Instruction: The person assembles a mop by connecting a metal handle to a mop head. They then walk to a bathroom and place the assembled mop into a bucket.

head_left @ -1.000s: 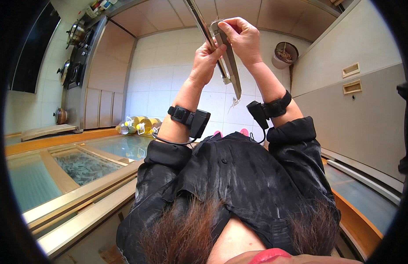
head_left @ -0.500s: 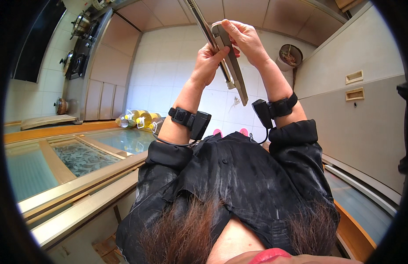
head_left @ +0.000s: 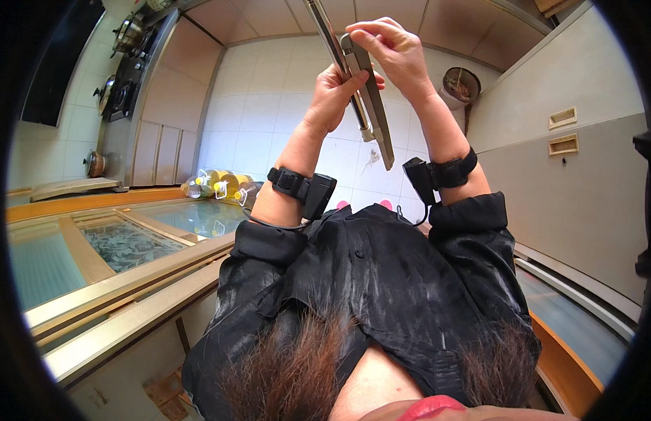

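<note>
Metal tongs [head_left: 371, 105] are being held over the white tiled floor [head_left: 269, 133], now slightly farther left than a second ago, so handling is continuing. Left hand [head_left: 337, 95] is gripping their lower arm; right hand [head_left: 392, 49] is pinching the hinged top end.

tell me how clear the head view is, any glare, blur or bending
Head view: sharp at the centre, where the left hand and right hand grip long flat metal tongs; daylight glare on the glass door panel; straight wall and frame lines bow toward the black fisheye rim; no motion blur visible.
</note>
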Tool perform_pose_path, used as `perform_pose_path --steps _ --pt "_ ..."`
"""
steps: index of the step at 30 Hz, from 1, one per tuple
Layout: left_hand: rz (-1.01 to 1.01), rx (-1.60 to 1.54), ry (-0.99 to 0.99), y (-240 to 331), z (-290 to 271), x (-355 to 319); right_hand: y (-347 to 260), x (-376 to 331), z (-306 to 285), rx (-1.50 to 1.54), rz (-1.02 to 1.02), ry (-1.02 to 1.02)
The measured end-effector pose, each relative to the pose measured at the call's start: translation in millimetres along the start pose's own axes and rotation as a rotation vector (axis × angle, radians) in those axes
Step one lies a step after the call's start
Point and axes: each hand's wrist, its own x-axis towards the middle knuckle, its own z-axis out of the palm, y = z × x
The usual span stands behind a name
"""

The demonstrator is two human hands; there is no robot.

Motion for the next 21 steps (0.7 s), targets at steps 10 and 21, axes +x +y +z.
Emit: perform_pose_path --steps 10,21 --pt "-0.015 0.006 -0.013 7 7 -12 -10 0 -6 -0.108 -0.073 -0.118" --pt "0.063 0.026 0.027 19 8 -16 -21 -3 2 0.232 0.090 -0.007"
